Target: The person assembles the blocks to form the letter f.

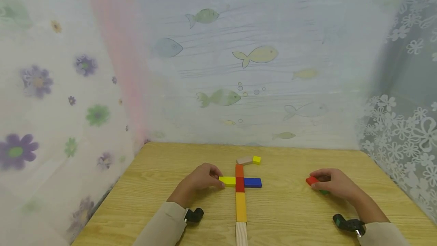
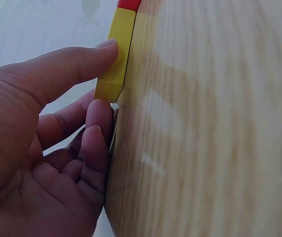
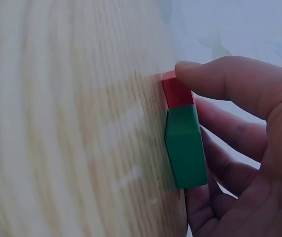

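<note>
On the left of a cross-shaped row of blocks, my left hand (image 1: 205, 177) pinches the outer end of a yellow block (image 1: 227, 181) between thumb and fingers. That block's inner end meets a dark red block (image 1: 240, 185) at the centre of the cross. A blue block (image 1: 253, 183) extends to the right, an orange block (image 1: 239, 170) lies beyond, and a yellow-orange block (image 1: 241, 207) lies nearer. Farther right, my right hand (image 1: 336, 185) grips a red block (image 3: 178, 90), thumb on its near side. A green block (image 3: 186, 153) sits end to end with it, beside the curled fingers.
A plain wooden block (image 1: 241, 234) continues the row toward the table's near side. Beyond the orange block lie a pale wooden block (image 1: 244, 160) and a small yellow block (image 1: 257, 160). Patterned curtains (image 1: 256, 120) border the wooden table (image 1: 286, 219) behind and at both sides.
</note>
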